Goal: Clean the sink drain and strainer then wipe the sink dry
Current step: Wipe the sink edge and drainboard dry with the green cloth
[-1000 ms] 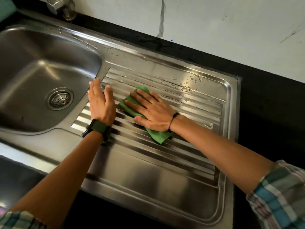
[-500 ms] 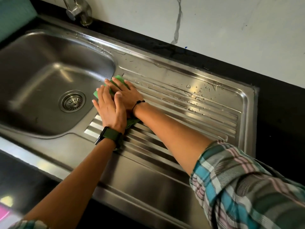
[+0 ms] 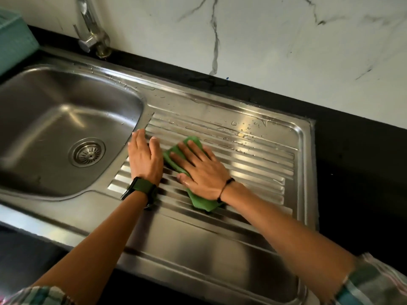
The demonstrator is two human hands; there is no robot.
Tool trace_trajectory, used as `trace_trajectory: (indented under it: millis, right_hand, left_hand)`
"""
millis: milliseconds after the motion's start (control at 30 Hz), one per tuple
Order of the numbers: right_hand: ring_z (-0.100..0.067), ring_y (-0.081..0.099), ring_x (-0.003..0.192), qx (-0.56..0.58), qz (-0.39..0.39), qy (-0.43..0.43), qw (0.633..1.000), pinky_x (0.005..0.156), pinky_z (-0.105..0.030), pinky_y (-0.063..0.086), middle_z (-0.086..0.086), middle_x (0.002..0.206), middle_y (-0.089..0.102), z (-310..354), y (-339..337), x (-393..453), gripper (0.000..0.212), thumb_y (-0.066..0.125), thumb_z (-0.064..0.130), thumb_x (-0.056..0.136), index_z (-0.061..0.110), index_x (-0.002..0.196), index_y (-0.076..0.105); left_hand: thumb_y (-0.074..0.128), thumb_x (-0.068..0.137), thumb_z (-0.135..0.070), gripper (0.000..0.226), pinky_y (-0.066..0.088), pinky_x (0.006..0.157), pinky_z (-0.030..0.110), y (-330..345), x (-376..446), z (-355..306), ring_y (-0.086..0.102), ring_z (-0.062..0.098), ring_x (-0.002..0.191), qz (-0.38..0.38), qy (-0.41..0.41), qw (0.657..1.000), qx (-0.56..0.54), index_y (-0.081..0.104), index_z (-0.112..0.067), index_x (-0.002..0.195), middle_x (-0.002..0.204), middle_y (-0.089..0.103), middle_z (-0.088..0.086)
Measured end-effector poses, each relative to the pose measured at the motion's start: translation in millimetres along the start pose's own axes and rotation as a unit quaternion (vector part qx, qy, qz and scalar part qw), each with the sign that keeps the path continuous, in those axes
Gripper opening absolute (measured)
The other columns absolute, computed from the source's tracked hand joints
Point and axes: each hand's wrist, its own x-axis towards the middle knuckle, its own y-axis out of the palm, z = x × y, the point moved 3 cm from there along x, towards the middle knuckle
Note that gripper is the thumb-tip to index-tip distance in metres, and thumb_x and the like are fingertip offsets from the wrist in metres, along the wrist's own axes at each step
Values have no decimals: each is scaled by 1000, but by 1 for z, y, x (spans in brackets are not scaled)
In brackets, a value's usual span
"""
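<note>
Since half a second ago the right hand and its folded green microfibre cloth have slid back rightward off the bowl edge, now just beside the left hand rather than tucked behind it.

Right hand: palm flat, fingers spread, pressing the cloth onto the ribbed stainless-steel drainboard at frame centre. Not gripping it, just pinning it. Cloth's long axis runs diagonally, upper left to lower right, sticking out past fingertips and wrist.

Left hand: open, flat, empty, resting on the ribs near the bowl edge, likely bracing.

Key relation: water droplets sit up and to the right of the cloth, along the top ribs, apart from it. Right hand is the nearer one; judging by that, next stroke should go up-right along the grooves.

Round perforated metal drain strainer is seated in the stainless-steel sink bowl, centre-left, left of both hands, untouched. Bowl looks mostly dry; a few drops along its upper rim.
</note>
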Motion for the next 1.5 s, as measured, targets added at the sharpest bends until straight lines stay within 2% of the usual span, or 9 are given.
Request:
trace_trajectory:
  millis: [133,400,500,700,867,1100,1267,1367,1500]
  right_hand:
    - [-23,-6,145,3,10,22,1000,116,-46,-6,-1,158,2,-1,2,-6,56,22,49,95,34,146,5]
    - [-23,-9,145,27,-5,74,997,117,-48,-6,1,158,1,19,4,29,54,24,48,95,43,143,2]
    - [-22,-15,144,11,-8,110,994,116,-49,-11,2,158,-5,25,7,46,55,20,51,95,40,144,-2]
    - [-23,-20,143,15,1,197,980,112,-51,-16,3,157,-12,30,13,86,64,31,46,95,31,146,-4]
    - [-24,-16,144,27,-17,254,967,110,-52,-16,2,158,-10,28,9,122,61,32,40,96,29,147,0]
    - [-29,-12,144,26,-25,298,954,113,-54,-8,-1,158,-8,25,-3,145,57,27,43,98,32,147,1]
    - [-26,-6,145,-4,-67,269,961,116,-48,-5,-5,158,-4,43,-5,134,62,29,39,97,17,148,0]
    - [-22,1,145,17,-47,245,968,117,-45,3,-3,157,8,54,4,125,62,36,35,95,18,147,7]
    - [-21,2,145,28,-48,247,967,117,-43,4,0,157,11,57,1,120,60,36,33,95,20,147,9]
  left_hand:
    - [23,85,-45,65,26,110,52,0,-1,0,32,32,133,9,11,1000,-6,36,-7,136,142,39,19]
    - [25,85,-40,61,29,105,58,-1,1,-1,37,40,127,29,15,998,-46,40,-4,131,133,45,25]
    - [28,85,-34,58,27,107,57,-1,1,-3,35,39,130,49,24,997,-63,38,-3,133,137,43,24]
    - [27,83,-31,62,22,113,51,3,16,-13,24,31,139,107,49,988,-103,31,-3,138,148,31,19]
    - [29,81,-32,56,35,102,55,2,51,-11,39,38,124,128,52,982,-127,40,-1,127,133,41,23]
    - [32,83,-30,53,38,104,44,-2,61,-4,43,21,122,158,62,966,-195,40,-12,132,134,44,10]
    - [33,85,-32,46,40,102,38,-13,56,11,46,14,118,172,38,954,-242,43,-20,129,129,47,-3]
    - [33,85,-31,40,40,93,25,-16,56,16,49,8,107,184,40,951,-246,46,-22,122,119,50,-6]
    - [35,87,-25,23,37,70,-1,-14,57,12,50,-20,84,198,23,943,-267,46,-29,107,95,51,-21]
